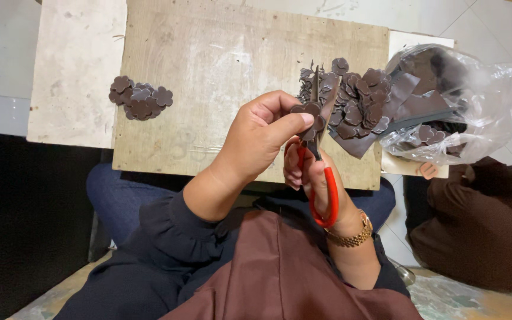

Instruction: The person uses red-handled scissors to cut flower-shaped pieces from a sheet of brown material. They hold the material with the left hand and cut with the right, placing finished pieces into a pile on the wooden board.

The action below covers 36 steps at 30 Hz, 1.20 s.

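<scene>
My left hand [262, 139] pinches a dark brown flower-shaped cutout [309, 109] between thumb and fingers, held up over the wooden board [208, 65]. My right hand [318, 184] grips red-handled scissors [322, 189], whose dark blades point up and meet the cutout. A gold bracelet [351, 237] circles the right wrist. To the right lies a heap of brown flower cutouts and scraps [360, 104]. A smaller pile of cutouts [140, 98] sits at the board's left edge.
A clear plastic bag [451, 101] holding brown sheets and cutouts rests at the right. Another person in brown [481, 225] sits at the lower right. A pale slab [72, 65] lies left of the board; brown cloth covers my lap.
</scene>
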Motion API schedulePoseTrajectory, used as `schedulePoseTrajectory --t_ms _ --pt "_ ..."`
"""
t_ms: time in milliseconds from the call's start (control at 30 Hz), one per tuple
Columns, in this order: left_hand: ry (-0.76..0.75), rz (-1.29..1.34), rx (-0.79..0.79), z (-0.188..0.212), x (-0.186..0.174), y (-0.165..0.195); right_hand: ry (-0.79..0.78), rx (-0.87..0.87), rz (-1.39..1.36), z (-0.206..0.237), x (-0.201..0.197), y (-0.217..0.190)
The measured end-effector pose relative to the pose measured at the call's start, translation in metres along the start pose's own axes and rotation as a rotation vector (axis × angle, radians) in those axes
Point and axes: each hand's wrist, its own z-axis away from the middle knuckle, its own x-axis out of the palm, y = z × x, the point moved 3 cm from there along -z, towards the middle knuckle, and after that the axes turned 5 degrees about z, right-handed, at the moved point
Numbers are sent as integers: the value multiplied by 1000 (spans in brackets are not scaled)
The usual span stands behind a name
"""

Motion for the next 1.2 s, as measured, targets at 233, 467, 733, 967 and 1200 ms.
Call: schedulePoseTrajectory --t_ms 233,467,733,967,1200 --pt "25 21 4 -2 1 -3 43 -19 -15 -4 -2 9" --pt "29 11 16 -1 0 -4 65 -4 -16 -2 -3 15" --pt "21 38 29 -2 -6 -5 46 34 -37 2 -8 17" --pt "23 26 45 -3 -7 -4 51 71 -57 4 -11 16" --pt "10 17 67 -3 -7 -1 45 89 -3 5 -14 17"
